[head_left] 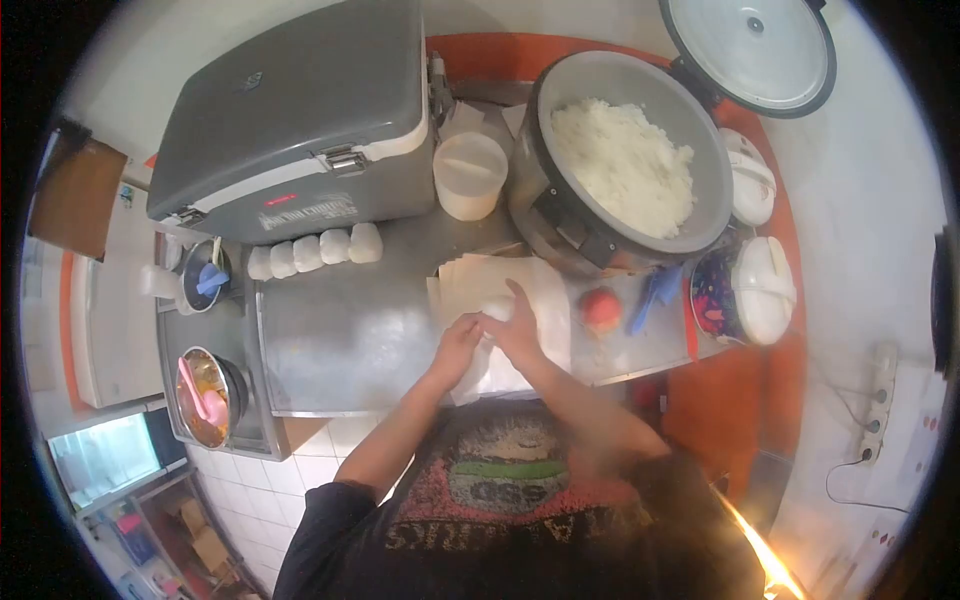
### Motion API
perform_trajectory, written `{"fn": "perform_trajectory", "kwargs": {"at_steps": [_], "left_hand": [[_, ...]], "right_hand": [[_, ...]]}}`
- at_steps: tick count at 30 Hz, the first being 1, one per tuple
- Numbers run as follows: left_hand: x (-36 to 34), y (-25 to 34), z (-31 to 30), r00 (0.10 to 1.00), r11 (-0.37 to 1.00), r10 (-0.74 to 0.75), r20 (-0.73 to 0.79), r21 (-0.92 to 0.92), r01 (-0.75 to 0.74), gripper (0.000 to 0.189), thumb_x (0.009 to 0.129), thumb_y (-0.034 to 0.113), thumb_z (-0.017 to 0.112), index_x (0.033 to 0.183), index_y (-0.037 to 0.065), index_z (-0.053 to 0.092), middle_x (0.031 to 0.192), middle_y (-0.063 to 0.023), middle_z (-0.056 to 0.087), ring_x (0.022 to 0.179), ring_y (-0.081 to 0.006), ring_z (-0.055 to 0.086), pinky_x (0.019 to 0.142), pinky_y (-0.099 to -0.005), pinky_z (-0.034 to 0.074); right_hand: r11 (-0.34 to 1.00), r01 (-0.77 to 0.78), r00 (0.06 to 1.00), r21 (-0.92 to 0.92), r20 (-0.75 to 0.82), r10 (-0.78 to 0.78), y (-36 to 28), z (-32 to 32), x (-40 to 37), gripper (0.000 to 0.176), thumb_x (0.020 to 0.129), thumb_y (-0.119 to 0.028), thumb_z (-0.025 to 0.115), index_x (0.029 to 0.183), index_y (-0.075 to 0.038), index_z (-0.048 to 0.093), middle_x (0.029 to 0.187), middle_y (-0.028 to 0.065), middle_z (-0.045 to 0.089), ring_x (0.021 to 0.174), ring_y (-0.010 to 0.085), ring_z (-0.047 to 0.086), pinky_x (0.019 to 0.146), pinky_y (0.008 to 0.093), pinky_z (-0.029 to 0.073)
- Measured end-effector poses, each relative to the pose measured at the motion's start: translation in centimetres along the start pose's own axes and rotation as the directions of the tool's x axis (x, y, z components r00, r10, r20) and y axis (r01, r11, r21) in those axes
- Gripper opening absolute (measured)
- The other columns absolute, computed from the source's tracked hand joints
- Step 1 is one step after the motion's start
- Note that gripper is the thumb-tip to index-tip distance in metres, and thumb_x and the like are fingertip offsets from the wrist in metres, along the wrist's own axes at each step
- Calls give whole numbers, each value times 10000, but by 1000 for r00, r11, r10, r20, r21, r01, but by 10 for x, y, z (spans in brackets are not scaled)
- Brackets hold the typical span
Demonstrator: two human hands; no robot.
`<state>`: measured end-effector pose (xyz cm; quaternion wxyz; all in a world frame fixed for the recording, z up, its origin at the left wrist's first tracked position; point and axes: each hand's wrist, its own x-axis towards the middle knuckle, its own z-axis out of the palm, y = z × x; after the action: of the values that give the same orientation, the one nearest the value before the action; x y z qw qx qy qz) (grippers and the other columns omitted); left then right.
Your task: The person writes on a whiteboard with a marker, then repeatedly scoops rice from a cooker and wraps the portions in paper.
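My left hand (pixel 460 342) and my right hand (pixel 514 332) meet over a stack of paper sheets (pixel 550 300) on the metal counter. Between them is a small white rounded bundle (pixel 496 306), with the fingers of both hands curled about it. Whether it is bare rice or wrapped cannot be made out. Just right of the papers sits a red rounded object (pixel 600 311), with a blue cloth (pixel 657 297) beyond it. Left of my hands, several white packets (pixel 314 252) stand in a row against the cooler.
A large grey cooler (pixel 300 120) stands at the back left. Behind the papers are a white tub (pixel 470 178) and an open rice cooker (pixel 560 200) holding white rice (pixel 625 165). A bowl of food with a pink ladle (pixel 207 400) is at far left; a patterned container (pixel 745 290) is at right.
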<state>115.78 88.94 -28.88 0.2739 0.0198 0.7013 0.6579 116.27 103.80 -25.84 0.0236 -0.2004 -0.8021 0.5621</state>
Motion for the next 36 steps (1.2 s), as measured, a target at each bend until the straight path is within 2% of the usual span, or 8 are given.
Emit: {"fn": "perform_trajectory", "kwargs": {"at_steps": [6, 17, 19, 23, 27, 32, 35, 36], "left_hand": [[21, 6, -1, 987, 983, 35, -157, -173, -62, 431, 987, 136, 592, 1384, -6, 505, 1344, -94, 573, 1222, -188, 547, 1050, -310, 413], [91, 10, -62, 874, 603, -154, -460, -745, -286, 442, 906, 168, 628, 1299, 8, 503, 1221, -113, 610, 1147, -241, 593, 990, -354, 474], [120, -6, -86, 809, 579, -211, -548, -737, -348, 422, 886, 224, 653, 1234, 22, 526, 1149, -109, 615, 1025, -235, 618, 878, -367, 507], [166, -61, -117, 669, 868, -182, -720, -438, -235, 399, 889, 193, 665, 1224, 25, 529, 1134, -113, 615, 977, -233, 628, 818, -378, 520], [172, -17, -99, 602, 453, -448, -662, -748, -485, 436, 860, 167, 686, 1241, -18, 580, 1226, -168, 572, 1091, -277, 599, 867, -411, 525], [195, -132, -116, 498, 926, 283, -820, 99, -364, 324, 952, 213, 650, 1217, 55, 553, 1065, -85, 594, 907, -215, 581, 717, -367, 511], [143, -65, -113, 760, 616, -208, -616, -686, -387, 293, 983, 236, 634, 1214, 101, 516, 927, -19, 588, 800, -158, 556, 652, -310, 480], [127, -37, -105, 692, 638, -298, -658, -676, -369, 308, 976, 239, 640, 1215, 90, 514, 909, -16, 572, 779, -143, 541, 640, -298, 467]], "right_hand": [[812, -420, 903, 406, 277, 328, -31, 7, 40, 708, 766, -132, 804, 1379, 9, 478, 1262, 170, 573, 1094, 241, 610, 858, 323, 522], [778, -53, 984, 626, -99, 147, 59, -31, 53, 355, 902, -123, 605, 1221, 28, 573, 1151, 109, 657, 1008, 230, 619, 916, 355, 478], [953, -290, 858, -84, -464, 220, 46, -89, 38, 356, 876, -130, 617, 1184, 41, 564, 1117, 148, 651, 977, 279, 608, 944, 393, 476], [933, -169, 696, -318, -709, -116, 97, -175, 33, 450, 837, -149, 653, 1222, 50, 535, 1157, 178, 621, 1034, 315, 582, 974, 422, 452], [827, -57, 667, -559, -638, -386, 142, -240, 65, 547, 797, -168, 689, 1260, 59, 507, 1197, 208, 591, 1091, 351, 556, 1005, 452, 429], [711, -18, 673, -703, -535, -512, 186, -278, 100, 672, 747, -191, 734, 1308, 70, 471, 1247, 245, 553, 1163, 396, 523, 1043, 488, 400], [665, -256, 599, -701, -655, -460, 240, -273, 115, 769, 707, -186, 743, 1350, 85, 421, 1285, 276, 517, 1215, 446, 485, 1073, 517, 366], [644, -354, 549, -678, -708, -444, 264, -270, 121, 816, 687, -172, 735, 1374, 96, 385, 1302, 292, 496, 1238, 478, 459, 1088, 530, 343]]}}
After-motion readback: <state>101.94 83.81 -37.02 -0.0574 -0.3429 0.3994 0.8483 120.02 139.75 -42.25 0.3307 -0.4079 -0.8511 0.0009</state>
